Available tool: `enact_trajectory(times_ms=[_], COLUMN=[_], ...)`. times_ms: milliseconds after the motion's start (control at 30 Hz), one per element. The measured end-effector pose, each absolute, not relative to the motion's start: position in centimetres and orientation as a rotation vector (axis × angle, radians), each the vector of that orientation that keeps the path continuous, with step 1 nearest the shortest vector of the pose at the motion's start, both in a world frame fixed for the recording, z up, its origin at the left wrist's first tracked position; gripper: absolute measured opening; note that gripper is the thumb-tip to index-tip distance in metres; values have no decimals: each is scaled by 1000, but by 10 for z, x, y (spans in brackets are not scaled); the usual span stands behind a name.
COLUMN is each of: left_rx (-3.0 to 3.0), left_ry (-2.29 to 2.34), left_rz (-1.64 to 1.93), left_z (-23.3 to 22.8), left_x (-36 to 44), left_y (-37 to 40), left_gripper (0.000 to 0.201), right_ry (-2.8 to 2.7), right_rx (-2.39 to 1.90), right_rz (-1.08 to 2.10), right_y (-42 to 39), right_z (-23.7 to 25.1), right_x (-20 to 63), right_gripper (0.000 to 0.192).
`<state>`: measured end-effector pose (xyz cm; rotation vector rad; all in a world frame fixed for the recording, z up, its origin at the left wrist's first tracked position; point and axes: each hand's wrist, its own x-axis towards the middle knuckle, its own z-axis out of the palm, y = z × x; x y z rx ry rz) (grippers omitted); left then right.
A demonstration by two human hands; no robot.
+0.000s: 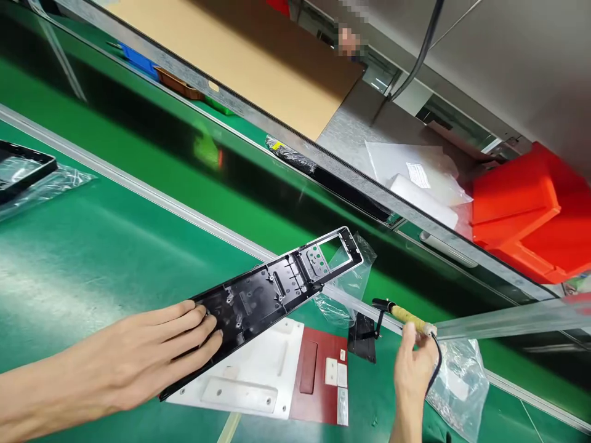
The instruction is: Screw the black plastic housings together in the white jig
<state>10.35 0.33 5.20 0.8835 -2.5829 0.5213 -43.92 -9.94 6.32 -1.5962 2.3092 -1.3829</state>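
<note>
A long black frame lies slanted over a white and red jig on the green bench, with the left hand spread flat and open on its near end. The right hand grips a yellow-handled iron by its cord end, its tip near a small black part. Clear bags lie beside it; red bins stand beyond on the shelf.
</note>
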Motion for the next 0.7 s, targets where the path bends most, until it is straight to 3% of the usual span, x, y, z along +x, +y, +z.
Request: enact_trajectory(times_ms=[67, 300, 500, 600, 700], left_rx=[886, 902, 952, 970, 993], left_ry=[-2580, -2587, -2581, -2577, -2575], left_rz=[534, 545, 577, 586, 596], left_z=[49, 59, 64, 66, 74], left_x=[106, 104, 99, 100, 100], left_y=[4, -1, 0, 0, -2], left_gripper=[62, 51, 45, 44, 42], right_ry=[2333, 1835, 2195, 2184, 2134], right_rx=[-1432, -1703, -2025, -2065, -2120], right_rz=[-1236, -864, 45, 127, 125], right_y=[-76, -78, -148, -164, -173], right_z=[53, 37, 26, 13, 3], right_x=[-421, -342, -325, -323, -325], right_gripper=[105, 88, 88, 87, 66])
